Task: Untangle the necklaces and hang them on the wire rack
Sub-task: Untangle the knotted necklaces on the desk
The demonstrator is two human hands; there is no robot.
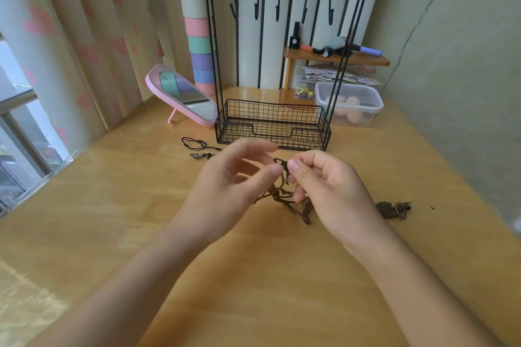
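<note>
1. Head view, centre: both hands are meeting just above the desk (253, 276), in front of the wire rack (270, 132).
2. The right hand (327, 183) is pinching the top loop of the tangled necklaces (284, 197) between thumb and forefinger, with its other fingers curling in underneath.
3. The left hand (225, 177) is coming in from the other side. Its thumb tip is pressing the same loop against a finger behind it, while the forefinger is stretching out loose above.
4. The brown cords are hanging down from the two pinches, and their lower ends are trailing onto the desk between the wrists.
5. To the right, a dark pendant (393, 209) is lying on the desk, apart from the right hand.
6. To the left, a black cord necklace (197, 145) is lying flat near the rack's basket corner.
7. The rack is standing upright at the back of the desk, its row of hooks (277, 10) hanging bare along the top bar.
8. A pink mirror (183, 93) is leaning just left of the rack. A clear plastic box (349, 104) is sitting behind it on the right, and a small wooden shelf (338, 58) is carrying little bottles.
</note>
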